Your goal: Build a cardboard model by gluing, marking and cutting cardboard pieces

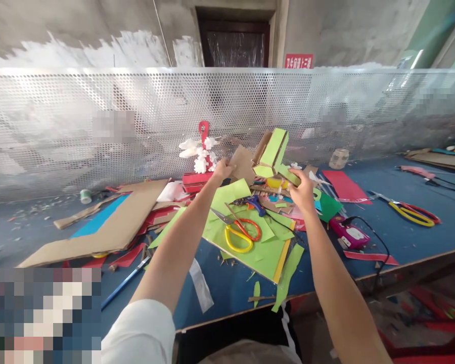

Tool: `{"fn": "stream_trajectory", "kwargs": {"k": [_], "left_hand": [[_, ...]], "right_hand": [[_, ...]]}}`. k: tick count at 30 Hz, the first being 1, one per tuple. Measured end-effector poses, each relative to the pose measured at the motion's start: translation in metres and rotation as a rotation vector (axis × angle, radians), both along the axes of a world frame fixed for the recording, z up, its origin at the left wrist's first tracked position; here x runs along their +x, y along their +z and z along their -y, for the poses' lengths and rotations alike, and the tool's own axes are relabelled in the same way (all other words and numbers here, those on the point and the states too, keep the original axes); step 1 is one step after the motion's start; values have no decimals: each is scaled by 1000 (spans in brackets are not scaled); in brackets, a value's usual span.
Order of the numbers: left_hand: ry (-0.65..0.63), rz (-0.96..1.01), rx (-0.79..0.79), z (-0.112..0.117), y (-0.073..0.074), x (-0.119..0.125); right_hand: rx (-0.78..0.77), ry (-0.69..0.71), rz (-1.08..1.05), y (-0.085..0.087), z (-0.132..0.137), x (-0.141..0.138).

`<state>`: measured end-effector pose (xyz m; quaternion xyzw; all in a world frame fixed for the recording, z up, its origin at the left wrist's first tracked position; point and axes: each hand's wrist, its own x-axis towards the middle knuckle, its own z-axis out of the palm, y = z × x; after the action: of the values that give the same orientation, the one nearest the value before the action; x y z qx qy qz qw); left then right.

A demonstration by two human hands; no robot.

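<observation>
My right hand is closed on the lower end of a cardboard construction covered in light green paper, held up above the pile. Bare brown cardboard shows along its left side. Further left, my left hand is closed on the edge of a flat brown cardboard piece. Beneath and between my arms lie scissors with one yellow and one orange handle, a blue glue gun and green paper sheets. Behind my left hand stands a red piece with white flower shapes.
A perforated metal screen runs along the table's back. Large cardboard lies left. To the right are red paper, a magenta box with a cable, more scissors, a jar and a pink glue gun.
</observation>
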<state>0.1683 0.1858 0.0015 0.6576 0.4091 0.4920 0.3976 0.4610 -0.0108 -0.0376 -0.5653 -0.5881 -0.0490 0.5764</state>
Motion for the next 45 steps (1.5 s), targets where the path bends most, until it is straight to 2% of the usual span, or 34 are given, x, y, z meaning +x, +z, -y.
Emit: {"fn": "stream_trajectory", "kwargs": {"k": [2,5,7,10,13,16,20,26,29,32,35,41,45], "left_hand": [[52,89,25,8,8,-18],[93,365,75,29,13,-49],[70,483,119,46,11,-67],[11,479,171,70,3,-82],[40,463,170,87,-7,-81],[-11,484,177,98,-15,-69],[-116,551,22,100,-21,-60],[-252,442,-172,96,-14,-76],[-224,279,-275,98,-5,-84],[-175,90,-367,103,0,-86],[-176,0,-443,108,0,-85],[-168,130,-572,108,0,-89],[-226,227,-601,103,-2,-96]], "right_hand": [[-22,26,48,2,2,-6],[-63,67,149,5,6,-17],[-87,90,219,6,8,-28],[-115,98,309,9,12,-46],[-151,75,387,10,17,-66],[-174,53,437,9,19,-83],[-212,37,478,8,21,-93],[-289,28,569,13,26,-90],[-337,28,641,23,32,-87],[-428,13,764,42,38,-87],[-511,43,953,74,41,-94],[-717,12,1053,150,38,-126],[-750,2,1101,184,32,-148]]}}
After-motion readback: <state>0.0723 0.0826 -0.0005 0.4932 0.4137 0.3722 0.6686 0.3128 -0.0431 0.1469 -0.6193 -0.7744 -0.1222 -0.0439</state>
